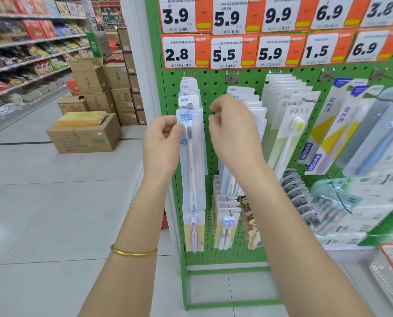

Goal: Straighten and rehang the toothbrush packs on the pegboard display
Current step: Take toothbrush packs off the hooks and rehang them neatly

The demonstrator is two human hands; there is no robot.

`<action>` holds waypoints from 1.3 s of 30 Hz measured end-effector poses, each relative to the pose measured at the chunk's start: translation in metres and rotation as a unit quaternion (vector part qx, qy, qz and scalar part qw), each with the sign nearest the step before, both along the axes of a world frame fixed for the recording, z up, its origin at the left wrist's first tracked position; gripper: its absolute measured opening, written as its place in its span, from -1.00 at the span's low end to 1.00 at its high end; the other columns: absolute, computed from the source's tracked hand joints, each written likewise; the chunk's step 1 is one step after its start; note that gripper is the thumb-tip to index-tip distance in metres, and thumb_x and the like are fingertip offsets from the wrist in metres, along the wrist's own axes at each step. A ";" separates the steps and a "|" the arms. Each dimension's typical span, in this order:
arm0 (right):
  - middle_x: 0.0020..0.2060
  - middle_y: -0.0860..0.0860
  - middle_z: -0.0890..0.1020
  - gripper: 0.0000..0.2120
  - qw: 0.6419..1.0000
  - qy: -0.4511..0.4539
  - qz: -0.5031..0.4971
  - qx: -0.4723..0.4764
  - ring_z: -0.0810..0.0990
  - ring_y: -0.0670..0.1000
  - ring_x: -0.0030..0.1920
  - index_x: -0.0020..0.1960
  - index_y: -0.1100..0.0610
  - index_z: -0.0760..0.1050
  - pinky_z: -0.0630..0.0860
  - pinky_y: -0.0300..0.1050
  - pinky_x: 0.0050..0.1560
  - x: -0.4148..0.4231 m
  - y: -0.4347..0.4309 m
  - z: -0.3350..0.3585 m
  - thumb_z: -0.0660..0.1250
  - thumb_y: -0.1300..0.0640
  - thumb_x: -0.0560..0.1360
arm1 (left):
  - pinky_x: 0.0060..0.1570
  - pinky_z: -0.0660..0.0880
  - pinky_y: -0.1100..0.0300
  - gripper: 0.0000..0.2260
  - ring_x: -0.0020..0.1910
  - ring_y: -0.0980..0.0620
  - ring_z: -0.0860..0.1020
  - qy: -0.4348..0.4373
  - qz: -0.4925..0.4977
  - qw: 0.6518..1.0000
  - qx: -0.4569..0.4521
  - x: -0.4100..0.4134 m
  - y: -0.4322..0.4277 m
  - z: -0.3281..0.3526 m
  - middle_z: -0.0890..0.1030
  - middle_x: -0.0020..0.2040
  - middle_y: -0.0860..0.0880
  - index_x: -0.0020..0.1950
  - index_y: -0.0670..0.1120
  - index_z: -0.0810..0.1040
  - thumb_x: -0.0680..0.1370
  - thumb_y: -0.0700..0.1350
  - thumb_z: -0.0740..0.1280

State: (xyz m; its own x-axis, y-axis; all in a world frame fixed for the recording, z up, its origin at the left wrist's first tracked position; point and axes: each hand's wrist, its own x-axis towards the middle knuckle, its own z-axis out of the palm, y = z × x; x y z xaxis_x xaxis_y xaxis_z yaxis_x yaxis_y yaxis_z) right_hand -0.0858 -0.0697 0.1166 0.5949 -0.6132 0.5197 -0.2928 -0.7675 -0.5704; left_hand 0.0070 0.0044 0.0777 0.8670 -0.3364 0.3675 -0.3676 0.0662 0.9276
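Note:
A green pegboard (213, 81) carries hooks of toothbrush packs. My left hand (162, 143) pinches the left edge of the front toothbrush pack (192, 156) on the leftmost hook, near its top; the pack hangs upright on the peg. My right hand (233, 131) is raised in front of the second column of packs (243, 92), fingers curled with the thumb and forefinger close together. No pack is visibly held in it. It hides the front packs of that column.
Orange and white price tags (270, 51) line the board's top. More packs hang at right (291, 133) and below (227, 225). Cardboard boxes (85, 136) stand on the tiled floor at left, by stocked shelves (26, 53). A basket (392, 277) sits lower right.

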 end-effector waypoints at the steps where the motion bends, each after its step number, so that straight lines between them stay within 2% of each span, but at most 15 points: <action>1: 0.06 0.08 0.53 -0.80 1.000 -0.005 -0.003 -0.006 0.49 0.10 0.04 0.15 0.20 0.43 0.44 0.07 0.07 0.005 -0.005 0.006 0.11 0.29 0.57 | -0.13 0.49 0.32 -0.91 -0.21 0.26 0.50 0.005 -0.004 1.000 0.001 0.002 -0.001 0.001 0.55 -0.14 0.13 0.01 -0.03 0.53 0.58 -0.20 0.27; 5: 0.09 0.08 0.58 -0.74 0.999 -0.016 0.000 -0.035 0.51 0.08 0.09 0.15 0.20 0.51 0.45 0.00 0.12 0.027 -0.024 0.035 0.11 0.31 0.56 | -0.08 0.51 0.27 -0.90 -0.17 0.19 0.52 0.021 -0.026 0.999 0.013 0.006 -0.001 0.001 0.58 -0.12 0.09 -0.02 -0.01 0.53 0.59 -0.18 0.26; 8: 0.09 0.04 0.61 -0.74 0.999 0.005 0.012 -0.046 0.54 0.04 0.10 0.15 0.17 0.55 0.47 -0.07 0.12 0.046 -0.037 0.052 0.13 0.26 0.58 | -0.15 0.51 0.34 -0.90 -0.15 0.16 0.53 0.032 -0.039 0.999 0.014 0.006 0.001 0.000 0.61 -0.09 0.04 0.00 -0.05 0.55 0.59 -0.18 0.25; 11: 0.06 0.09 0.64 -0.76 0.998 0.043 0.020 -0.033 0.59 0.08 0.04 0.09 0.22 0.60 0.52 -0.04 0.10 0.063 -0.048 0.058 0.18 0.25 0.57 | -0.18 0.49 0.38 -0.89 -0.16 0.18 0.53 0.036 -0.041 0.998 0.010 0.005 0.002 0.002 0.62 -0.09 0.05 -0.04 -0.03 0.55 0.59 -0.18 0.25; 14: 0.02 0.12 0.66 -0.80 0.998 0.061 0.025 -0.011 0.62 0.08 -0.03 0.04 0.26 0.62 0.54 -0.10 0.02 0.075 -0.056 0.056 0.26 0.23 0.55 | -0.11 0.49 0.34 -0.87 -0.21 0.22 0.51 0.031 -0.035 0.999 0.007 0.003 0.002 0.004 0.58 -0.15 0.10 -0.10 0.02 0.52 0.58 -0.19 0.26; 18: -0.03 0.10 0.67 -0.82 0.997 0.070 0.021 0.002 0.61 0.05 -0.03 0.02 0.24 0.63 0.47 -0.15 -0.04 0.082 -0.061 0.052 0.30 0.18 0.55 | -0.06 0.50 0.29 -0.91 -0.20 0.22 0.51 0.029 -0.033 0.999 0.002 0.003 0.003 0.005 0.58 -0.13 0.08 -0.02 -0.05 0.54 0.57 -0.21 0.27; 23: -0.07 0.17 0.67 -0.82 0.997 0.077 0.005 0.014 0.58 0.05 -0.19 0.03 0.28 0.62 0.52 -0.15 -0.10 0.084 -0.061 0.052 0.27 0.25 0.55 | -0.04 0.51 0.25 -0.86 -0.25 0.27 0.49 0.021 -0.034 0.999 -0.003 -0.002 0.003 0.007 0.56 -0.17 0.12 -0.11 0.02 0.52 0.57 -0.21 0.27; 27: -0.07 0.17 0.68 -0.81 0.998 0.063 -0.011 0.027 0.61 0.06 -0.16 -0.01 0.30 0.63 0.59 -0.05 -0.01 0.081 -0.061 0.052 0.23 0.31 0.53 | -0.03 0.51 0.23 -0.92 -0.23 0.23 0.49 0.012 -0.037 0.999 -0.003 -0.003 0.002 0.008 0.57 -0.15 0.08 -0.05 -0.05 0.53 0.57 -0.21 0.27; 29: -0.11 0.15 0.67 -0.81 0.998 0.060 -0.022 0.027 0.63 0.06 -0.14 -0.05 0.28 0.63 0.59 -0.06 -0.02 0.079 -0.061 0.053 0.23 0.33 0.52 | -0.03 0.51 0.24 -0.91 -0.22 0.23 0.50 0.011 -0.037 0.999 0.001 -0.003 0.002 0.008 0.57 -0.14 0.08 -0.06 -0.03 0.52 0.58 -0.21 0.27; 32: -0.28 0.04 0.57 -0.81 0.996 0.075 -0.043 0.008 0.57 0.08 -0.22 -0.27 0.19 0.48 0.50 -0.13 -0.24 0.075 -0.062 0.056 0.22 0.34 0.48 | -0.07 0.49 0.28 -0.88 -0.23 0.23 0.49 0.014 -0.033 0.999 -0.001 -0.004 0.002 0.008 0.56 -0.16 0.09 -0.09 0.00 0.51 0.58 -0.20 0.27; 34: -0.41 -0.01 0.39 -0.77 0.994 0.092 -0.065 -0.009 0.43 0.06 -0.34 -0.34 0.12 0.34 0.31 -0.20 -0.41 0.069 -0.059 0.056 0.21 0.33 0.46 | -0.08 0.49 0.29 -0.87 -0.21 0.23 0.49 0.015 -0.031 0.999 -0.002 -0.003 0.002 0.009 0.56 -0.15 0.09 -0.10 0.01 0.50 0.58 -0.20 0.27; 35: -0.43 -0.02 0.34 -0.77 0.992 0.096 -0.076 -0.019 0.40 0.07 -0.33 -0.34 0.12 0.33 0.24 -0.21 -0.44 0.065 -0.058 0.055 0.22 0.32 0.45 | -0.09 0.49 0.29 -0.87 -0.20 0.23 0.50 0.015 -0.030 0.999 -0.002 -0.003 0.003 0.009 0.56 -0.14 0.09 -0.10 0.02 0.50 0.58 -0.20 0.27; 39: -0.44 -0.02 0.24 -0.67 0.991 0.076 -0.101 -0.053 0.35 0.07 -0.15 -0.41 0.09 0.20 0.23 -0.18 -0.38 0.053 -0.054 0.051 0.25 0.28 0.44 | -0.10 0.48 0.31 -0.91 -0.19 0.21 0.50 0.016 -0.025 1.000 -0.002 -0.003 0.003 0.008 0.57 -0.12 0.08 -0.07 -0.01 0.51 0.58 -0.19 0.27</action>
State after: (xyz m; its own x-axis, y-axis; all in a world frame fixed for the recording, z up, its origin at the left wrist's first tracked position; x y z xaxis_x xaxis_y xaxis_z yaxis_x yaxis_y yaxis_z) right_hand -0.0332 -0.1233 0.1671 0.5421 -0.6745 0.5013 -0.5234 -0.7377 -0.4266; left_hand 0.0039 0.0076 0.0855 0.8606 -0.3778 0.3416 -0.3347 0.0863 0.9384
